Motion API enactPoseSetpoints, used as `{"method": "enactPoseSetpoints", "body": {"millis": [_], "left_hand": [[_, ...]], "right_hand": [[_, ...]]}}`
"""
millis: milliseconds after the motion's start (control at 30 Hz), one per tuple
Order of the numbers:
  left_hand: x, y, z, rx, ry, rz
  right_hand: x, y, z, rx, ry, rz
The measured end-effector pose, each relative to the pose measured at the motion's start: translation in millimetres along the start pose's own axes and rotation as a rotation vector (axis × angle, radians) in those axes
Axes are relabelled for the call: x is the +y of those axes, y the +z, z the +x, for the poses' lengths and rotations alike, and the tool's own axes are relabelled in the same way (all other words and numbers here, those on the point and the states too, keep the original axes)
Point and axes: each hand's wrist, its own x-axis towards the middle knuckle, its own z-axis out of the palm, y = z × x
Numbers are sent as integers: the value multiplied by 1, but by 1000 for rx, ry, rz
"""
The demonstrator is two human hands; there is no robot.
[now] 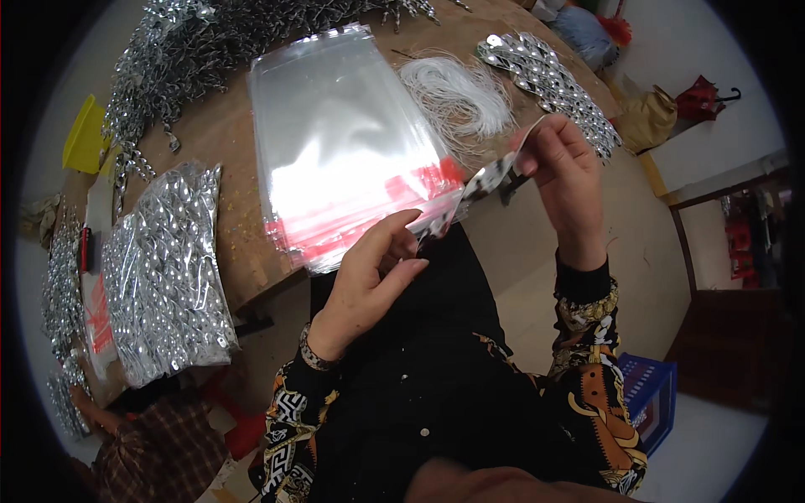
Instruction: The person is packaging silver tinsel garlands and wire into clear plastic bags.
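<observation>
My left hand (373,272) pinches the lower end of a shiny silver sequined strip (478,186) just off the table's near edge. My right hand (563,163) grips the strip's upper end, together with what looks like a thin white cord. The strip stretches slanted between both hands, in front of a stack of clear plastic bags with red seal strips (344,142) lying on the brown wooden table (222,134). A bundle of white cords (457,92) lies just behind my right hand.
A row of finished silver strips (558,80) lies at the table's far right. Packed bags of silver pieces (163,268) sit at the left, loose silver chains (180,50) at the back. A blue crate (650,394) stands on the floor; another person (159,440) sits lower left.
</observation>
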Motion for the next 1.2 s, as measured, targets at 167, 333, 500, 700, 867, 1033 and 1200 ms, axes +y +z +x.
{"method": "enactPoseSetpoints", "body": {"millis": [167, 333, 500, 700, 867, 1033, 1200], "left_hand": [[7, 11, 10, -105, -93, -266], [-1, 8, 19, -181, -163, -335], [-11, 3, 21, -104, -181, -269], [-8, 3, 27, 62, -78, -377], [-5, -2, 30, 138, -83, -383], [0, -11, 30, 190, -138, -327], [0, -12, 31, 235, -76, -312]], "right_hand": [[11, 31, -31, -107, 142, -109], [22, 46, -43, -245, 221, -156], [18, 28, -22, -205, 157, -315], [31, -22, 26, 43, -154, -959], [51, -35, 51, 63, -330, -1173], [60, -30, 57, -48, -272, -1277], [65, -25, 57, -88, -225, -1297]]}}
